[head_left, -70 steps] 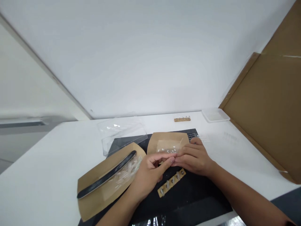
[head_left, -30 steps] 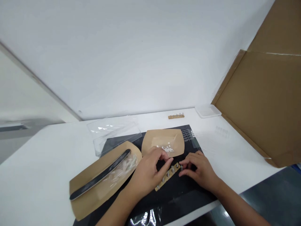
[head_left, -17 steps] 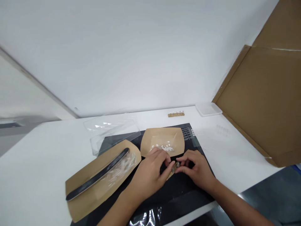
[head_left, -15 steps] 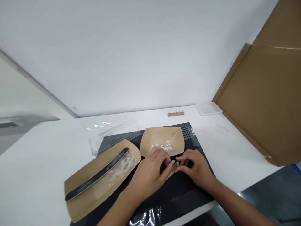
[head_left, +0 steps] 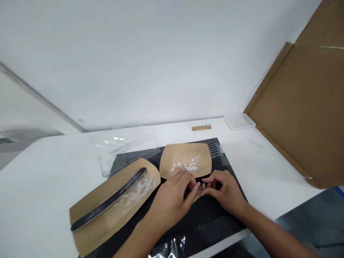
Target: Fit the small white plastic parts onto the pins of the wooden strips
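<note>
Both my hands meet on the black mat (head_left: 215, 218), left hand (head_left: 172, 200) and right hand (head_left: 225, 191) pinching fingertips around a small wooden peg strip (head_left: 200, 189), mostly hidden between them. Just beyond sits a kraft paper tray (head_left: 168, 161) holding small white nail tips (head_left: 188, 167); left of it a black nail file (head_left: 107, 203) lies on another kraft tray (head_left: 88, 233).

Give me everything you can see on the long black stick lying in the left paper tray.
The black stick is a long, slim, slightly curved strip with rounded ends, matte and dark, much like a nail file. It lies flat and diagonally across the large brown paper tray, near end low on the left, far end up on the right. Beside its upper half sits a heap of clear plastic tips, which seem to touch its edge. Neither hand touches it; the left hand is nearest.
</note>
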Action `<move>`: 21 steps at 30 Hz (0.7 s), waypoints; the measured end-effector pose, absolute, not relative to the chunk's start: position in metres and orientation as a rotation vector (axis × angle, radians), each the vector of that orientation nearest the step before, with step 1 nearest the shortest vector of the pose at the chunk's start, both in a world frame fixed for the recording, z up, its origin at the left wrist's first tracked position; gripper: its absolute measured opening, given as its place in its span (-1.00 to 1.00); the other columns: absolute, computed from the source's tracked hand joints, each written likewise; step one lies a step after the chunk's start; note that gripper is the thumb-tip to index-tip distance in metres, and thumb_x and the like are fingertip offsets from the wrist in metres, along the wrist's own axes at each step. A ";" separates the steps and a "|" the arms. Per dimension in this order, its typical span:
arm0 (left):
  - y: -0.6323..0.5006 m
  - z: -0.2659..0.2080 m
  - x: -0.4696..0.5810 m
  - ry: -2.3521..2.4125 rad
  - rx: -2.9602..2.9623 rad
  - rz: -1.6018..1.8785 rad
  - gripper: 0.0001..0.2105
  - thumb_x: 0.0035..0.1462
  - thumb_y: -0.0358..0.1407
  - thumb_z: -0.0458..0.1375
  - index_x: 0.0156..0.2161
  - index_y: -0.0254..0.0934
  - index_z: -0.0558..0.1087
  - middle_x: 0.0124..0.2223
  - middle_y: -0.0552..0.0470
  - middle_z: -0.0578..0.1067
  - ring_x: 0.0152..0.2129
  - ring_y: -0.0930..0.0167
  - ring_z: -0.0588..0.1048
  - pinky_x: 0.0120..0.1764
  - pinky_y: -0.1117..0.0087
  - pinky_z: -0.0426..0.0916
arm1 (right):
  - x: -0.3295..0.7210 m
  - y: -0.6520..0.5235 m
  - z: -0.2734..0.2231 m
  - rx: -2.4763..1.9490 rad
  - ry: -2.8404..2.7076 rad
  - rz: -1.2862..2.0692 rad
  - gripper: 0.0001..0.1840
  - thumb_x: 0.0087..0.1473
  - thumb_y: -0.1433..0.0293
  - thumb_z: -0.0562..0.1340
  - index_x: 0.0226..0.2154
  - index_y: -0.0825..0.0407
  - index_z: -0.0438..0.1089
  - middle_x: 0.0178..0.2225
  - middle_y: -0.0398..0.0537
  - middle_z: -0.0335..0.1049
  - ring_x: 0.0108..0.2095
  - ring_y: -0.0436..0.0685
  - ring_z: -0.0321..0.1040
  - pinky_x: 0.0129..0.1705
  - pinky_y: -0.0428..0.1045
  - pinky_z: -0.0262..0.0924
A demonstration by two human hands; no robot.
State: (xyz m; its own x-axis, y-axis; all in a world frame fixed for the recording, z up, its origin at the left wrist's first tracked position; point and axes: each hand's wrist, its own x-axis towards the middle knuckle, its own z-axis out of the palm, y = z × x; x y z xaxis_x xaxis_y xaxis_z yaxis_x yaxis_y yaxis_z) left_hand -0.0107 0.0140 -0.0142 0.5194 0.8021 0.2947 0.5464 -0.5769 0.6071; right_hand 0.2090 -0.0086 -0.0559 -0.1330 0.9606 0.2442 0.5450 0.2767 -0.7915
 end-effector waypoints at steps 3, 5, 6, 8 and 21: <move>0.014 -0.015 -0.009 1.114 2.327 0.769 -0.79 0.42 -0.26 0.08 -0.31 -0.22 0.38 -0.32 0.01 0.47 -0.29 0.29 0.44 -0.25 0.29 0.33 | 0.209 -0.009 -0.056 -1.367 -1.789 0.699 -0.79 0.16 0.14 0.47 -0.27 -0.09 0.60 -0.40 -0.21 0.59 -0.42 0.07 0.48 -0.16 0.09 0.16; 0.013 -0.016 -0.009 1.114 2.329 0.766 -0.78 0.42 -0.26 0.08 -0.31 -0.22 0.38 -0.33 0.01 0.47 -0.29 0.29 0.44 -0.26 0.29 0.34 | 0.208 -0.009 -0.055 -1.367 -1.795 0.695 -0.78 0.17 0.13 0.46 -0.28 -0.08 0.60 -0.41 -0.20 0.59 -0.43 0.07 0.48 -0.17 0.09 0.17; 0.013 -0.017 -0.008 1.114 2.330 0.767 -0.78 0.42 -0.26 0.07 -0.32 -0.22 0.38 -0.33 0.01 0.47 -0.29 0.29 0.44 -0.25 0.29 0.34 | 0.208 -0.009 -0.055 -1.367 -1.800 0.691 -0.78 0.17 0.13 0.46 -0.28 -0.08 0.59 -0.41 -0.20 0.59 -0.43 0.08 0.48 -0.18 0.09 0.17; 0.013 -0.018 -0.008 1.110 2.326 0.771 -0.79 0.42 -0.27 0.08 -0.31 -0.22 0.39 -0.33 0.00 0.47 -0.28 0.28 0.44 -0.24 0.28 0.35 | 0.208 -0.008 -0.055 -1.369 -1.807 0.686 -0.78 0.18 0.13 0.46 -0.28 -0.08 0.59 -0.41 -0.19 0.59 -0.42 0.08 0.48 -0.19 0.08 0.17; 0.012 -0.016 -0.006 0.867 2.403 0.801 -0.84 0.38 -0.34 0.17 -0.11 -0.17 0.63 -0.12 -0.10 0.61 -0.17 0.25 0.50 -0.12 0.20 0.49 | 0.211 -0.008 -0.058 -1.367 -1.810 0.754 -0.79 0.19 0.16 0.45 -0.27 -0.06 0.59 -0.42 -0.19 0.54 -0.43 0.06 0.46 -0.24 0.04 0.22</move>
